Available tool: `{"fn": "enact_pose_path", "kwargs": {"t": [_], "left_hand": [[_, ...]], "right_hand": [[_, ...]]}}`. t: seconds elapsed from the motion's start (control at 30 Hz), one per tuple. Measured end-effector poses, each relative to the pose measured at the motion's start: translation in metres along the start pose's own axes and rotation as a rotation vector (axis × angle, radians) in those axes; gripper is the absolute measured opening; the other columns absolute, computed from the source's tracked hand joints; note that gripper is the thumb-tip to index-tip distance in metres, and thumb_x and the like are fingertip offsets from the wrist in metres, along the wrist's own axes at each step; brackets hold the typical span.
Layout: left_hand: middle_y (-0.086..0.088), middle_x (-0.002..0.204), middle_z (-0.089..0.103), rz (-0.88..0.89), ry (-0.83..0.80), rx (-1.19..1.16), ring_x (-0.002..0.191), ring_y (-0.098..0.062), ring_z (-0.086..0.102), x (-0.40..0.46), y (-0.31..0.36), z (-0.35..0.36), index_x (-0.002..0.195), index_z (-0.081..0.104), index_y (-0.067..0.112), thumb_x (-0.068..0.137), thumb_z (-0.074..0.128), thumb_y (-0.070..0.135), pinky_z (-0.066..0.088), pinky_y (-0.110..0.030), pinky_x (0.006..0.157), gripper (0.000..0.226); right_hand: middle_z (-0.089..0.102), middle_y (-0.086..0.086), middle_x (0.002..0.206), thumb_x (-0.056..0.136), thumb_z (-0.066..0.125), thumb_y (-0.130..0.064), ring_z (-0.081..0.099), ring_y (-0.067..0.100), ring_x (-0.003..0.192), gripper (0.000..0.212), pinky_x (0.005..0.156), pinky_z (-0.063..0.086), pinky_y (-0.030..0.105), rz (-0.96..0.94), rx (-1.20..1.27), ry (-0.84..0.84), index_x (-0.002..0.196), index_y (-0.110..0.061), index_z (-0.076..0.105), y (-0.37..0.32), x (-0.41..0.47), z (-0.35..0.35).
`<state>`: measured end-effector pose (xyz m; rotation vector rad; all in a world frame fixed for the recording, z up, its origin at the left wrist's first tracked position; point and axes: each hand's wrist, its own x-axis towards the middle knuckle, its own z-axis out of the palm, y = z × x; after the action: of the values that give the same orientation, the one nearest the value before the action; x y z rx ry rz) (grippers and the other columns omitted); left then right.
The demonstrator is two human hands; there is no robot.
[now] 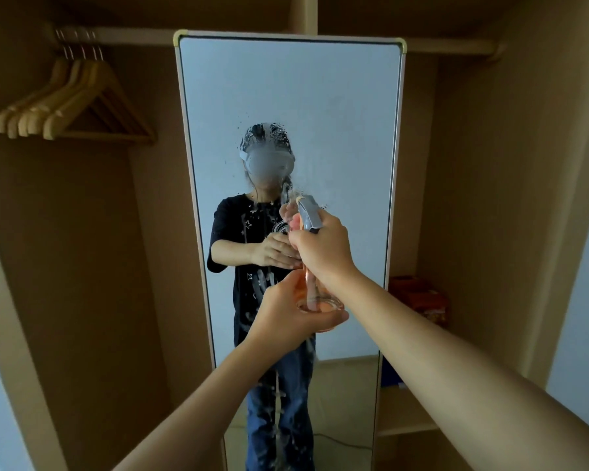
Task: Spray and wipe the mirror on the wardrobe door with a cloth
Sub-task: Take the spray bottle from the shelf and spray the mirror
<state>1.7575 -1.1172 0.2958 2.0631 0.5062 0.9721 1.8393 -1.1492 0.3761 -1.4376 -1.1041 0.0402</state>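
Note:
A tall mirror (337, 107) in a pale frame stands upright in the open wardrobe, straight ahead. Droplets and wet streaks run down its middle, from head height to the bottom. A clear spray bottle (312, 290) with a grey trigger head (308, 212) is held close in front of the glass, nozzle toward it. My right hand (322, 249) grips the bottle's neck just under the head. My left hand (293, 312) cups the bottle's base from below, fingers curled under it. No cloth is in view.
Several wooden hangers (72, 107) hang on a rail at the upper left. An orange packet (419, 297) lies on a wardrobe shelf right of the mirror. The wardrobe's side walls stand close on both sides.

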Motion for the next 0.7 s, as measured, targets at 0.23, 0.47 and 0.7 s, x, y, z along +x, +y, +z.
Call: {"fn": "enact_pose_path", "kwargs": {"t": [0.23, 0.47, 0.7], "left_hand": [[0.022, 0.079, 0.069, -0.018, 0.008, 0.027, 0.074, 0.005, 0.065, -0.007, -0.005, -0.017, 0.095, 0.061, 0.021, 0.065, 0.089, 0.022, 0.046, -0.008, 0.061, 0.042], [0.019, 0.072, 0.069, -0.013, -0.002, 0.013, 0.068, 0.006, 0.065, -0.009, -0.007, -0.023, 0.094, 0.06, 0.016, 0.066, 0.088, 0.012, 0.046, -0.008, 0.058, 0.04], [0.026, 0.073, 0.067, -0.013, -0.013, 0.038, 0.068, 0.01, 0.062, -0.005, -0.006, -0.017, 0.091, 0.059, 0.022, 0.066, 0.088, 0.019, 0.043, -0.006, 0.058, 0.038]], "right_hand": [[0.057, 0.019, 0.071, 0.078, 0.052, 0.003, 0.047, 0.019, 0.064, 0.006, 0.062, 0.044, 0.035, 0.004, 0.039, 0.066, 0.081, 0.004, 0.057, 0.003, 0.0, 0.022], [0.049, 0.019, 0.063, 0.075, 0.051, 0.005, 0.038, 0.02, 0.06, 0.008, 0.051, 0.031, 0.026, -0.014, 0.041, 0.126, 0.073, 0.012, 0.052, 0.008, 0.001, 0.032], [0.067, 0.023, 0.082, 0.081, 0.057, 0.0, 0.054, 0.022, 0.069, 0.009, 0.063, 0.046, 0.03, 0.005, 0.054, 0.105, 0.086, 0.003, 0.064, 0.012, 0.004, 0.023]]}}
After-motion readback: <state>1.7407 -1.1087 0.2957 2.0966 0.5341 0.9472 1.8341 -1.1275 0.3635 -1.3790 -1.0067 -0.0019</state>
